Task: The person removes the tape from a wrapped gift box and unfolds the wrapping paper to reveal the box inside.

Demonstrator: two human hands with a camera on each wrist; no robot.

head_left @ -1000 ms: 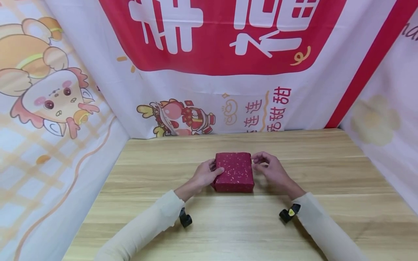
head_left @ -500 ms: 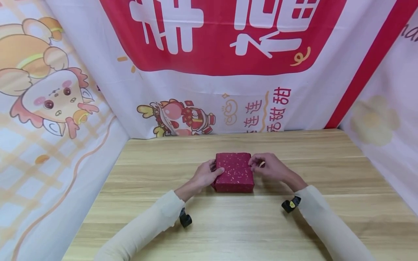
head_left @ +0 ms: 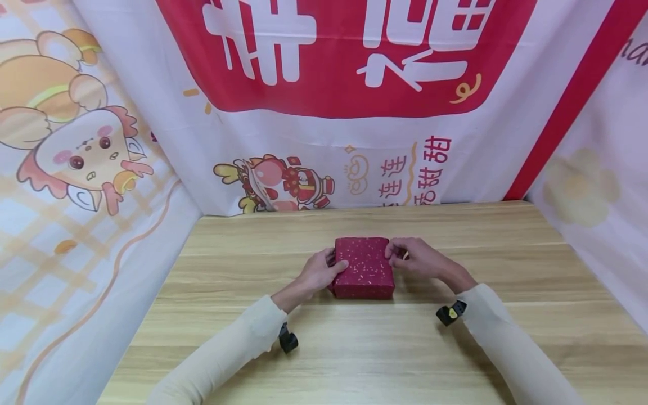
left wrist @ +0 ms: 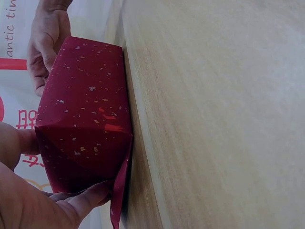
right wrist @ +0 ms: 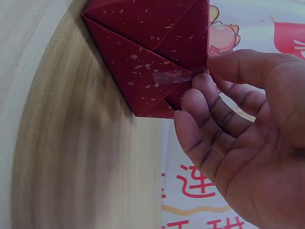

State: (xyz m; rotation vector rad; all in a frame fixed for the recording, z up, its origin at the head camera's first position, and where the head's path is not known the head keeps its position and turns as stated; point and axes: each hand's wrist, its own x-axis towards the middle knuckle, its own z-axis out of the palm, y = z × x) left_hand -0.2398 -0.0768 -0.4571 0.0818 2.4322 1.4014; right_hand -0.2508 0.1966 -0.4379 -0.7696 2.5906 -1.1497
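A box wrapped in dark red paper with pale flecks (head_left: 363,267) lies on the wooden table. My left hand (head_left: 320,269) holds its left end, thumb on top and fingers against the side. In the left wrist view, a loose paper flap (left wrist: 119,195) sticks out beside those fingers. My right hand (head_left: 416,257) is at the opposite end, fingers curled. There, in the right wrist view, the paper is folded into triangles and a strip of clear tape (right wrist: 171,76) lies across the fold. The tape's end is between my right thumb and index finger.
The wooden table (head_left: 354,354) reaches back to a white printed cloth (head_left: 471,157) with a red panel. More printed cloth (head_left: 167,247) hangs along the left side. Black wrist cameras sit at both cuffs, the left camera (head_left: 288,338) and the right camera (head_left: 449,314).
My right hand has moved in to the box's right end, its thumb and fingers drawing closer together. My left hand and the box have stayed in place.
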